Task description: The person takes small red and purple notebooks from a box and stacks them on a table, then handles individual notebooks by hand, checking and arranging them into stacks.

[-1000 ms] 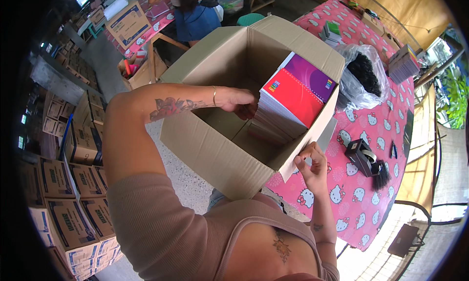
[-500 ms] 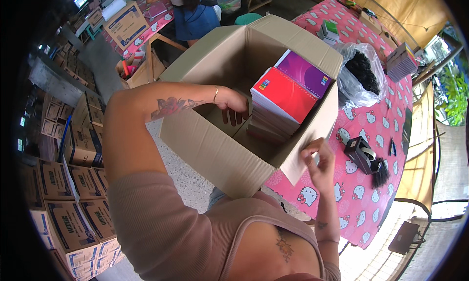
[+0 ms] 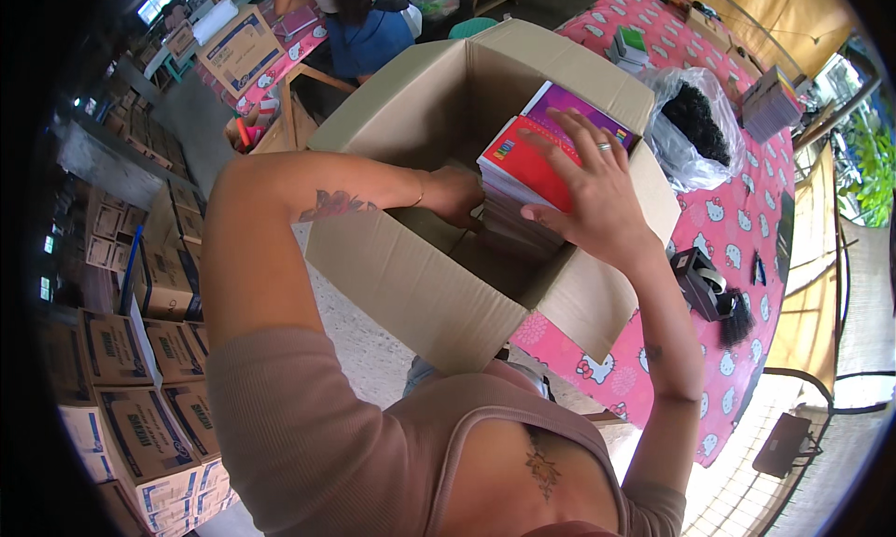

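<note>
A large open cardboard box (image 3: 411,285) stands in front of me with its flaps folded out. Inside, at its right side, notebooks are piled in two stacks, a red notebook (image 3: 519,156) topping the nearer one and a purple notebook (image 3: 553,98) the farther one. My left hand (image 3: 455,195) reaches down into the box against the left side of the red-topped stack; its fingers are mostly hidden in shadow. With fingers spread, my right hand (image 3: 597,178) is over the right part of the red notebook; whether it touches cannot be made out.
On the right, a pink patterned table (image 3: 677,346) holds a black tape dispenser (image 3: 698,280), a clear plastic bag (image 3: 700,126) with black stuff and more notebook stacks (image 3: 770,108). Stacked cartons (image 3: 149,430) stand at left. Another person (image 3: 364,33) is at a far table.
My right hand has left the box's near right flap and come up over the notebooks. My left hand has moved in against the stack's side.
</note>
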Action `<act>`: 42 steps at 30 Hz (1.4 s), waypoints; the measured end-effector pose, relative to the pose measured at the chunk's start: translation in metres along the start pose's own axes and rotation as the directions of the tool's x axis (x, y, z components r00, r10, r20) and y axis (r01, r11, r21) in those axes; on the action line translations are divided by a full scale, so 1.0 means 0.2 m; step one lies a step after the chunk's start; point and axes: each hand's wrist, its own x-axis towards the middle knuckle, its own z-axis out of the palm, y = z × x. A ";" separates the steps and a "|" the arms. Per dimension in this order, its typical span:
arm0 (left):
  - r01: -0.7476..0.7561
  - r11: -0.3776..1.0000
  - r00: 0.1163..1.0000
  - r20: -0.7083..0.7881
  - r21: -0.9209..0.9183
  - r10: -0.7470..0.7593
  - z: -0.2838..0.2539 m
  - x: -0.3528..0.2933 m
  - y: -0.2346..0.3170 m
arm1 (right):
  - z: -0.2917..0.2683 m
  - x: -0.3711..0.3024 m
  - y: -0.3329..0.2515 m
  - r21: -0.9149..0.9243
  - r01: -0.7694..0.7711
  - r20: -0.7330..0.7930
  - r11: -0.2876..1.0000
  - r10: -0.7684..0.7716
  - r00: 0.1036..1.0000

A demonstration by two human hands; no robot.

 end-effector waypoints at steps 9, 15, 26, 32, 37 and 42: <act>-0.049 0.992 0.992 -0.109 0.119 0.062 -0.03 0.00 -0.03 | 0.12 -0.02 0.05 0.077 -0.030 0.125 0.997 0.020 0.992; -0.123 0.992 0.989 -0.087 -0.038 0.119 -0.07 -0.04 -0.02 | 0.13 -0.03 0.07 0.083 -0.030 0.142 0.996 0.018 0.990; 0.065 0.707 0.992 -0.033 -0.704 -0.123 0.14 0.09 -0.09 | 0.14 -0.03 0.07 0.095 -0.012 0.114 0.995 0.001 0.994; 0.545 0.184 0.822 0.477 -0.818 -0.311 0.01 0.08 0.02 | 0.15 -0.05 0.08 0.097 -0.027 0.090 0.995 0.018 0.996; 0.556 0.125 0.805 0.495 -0.821 -0.327 0.05 0.07 0.01 | 0.14 -0.05 0.09 0.106 -0.036 0.115 0.994 0.023 0.993; 0.545 -0.035 0.793 0.529 -0.838 -0.301 0.06 0.10 0.01 | 0.15 -0.06 0.10 0.092 -0.038 0.116 0.995 0.027 0.993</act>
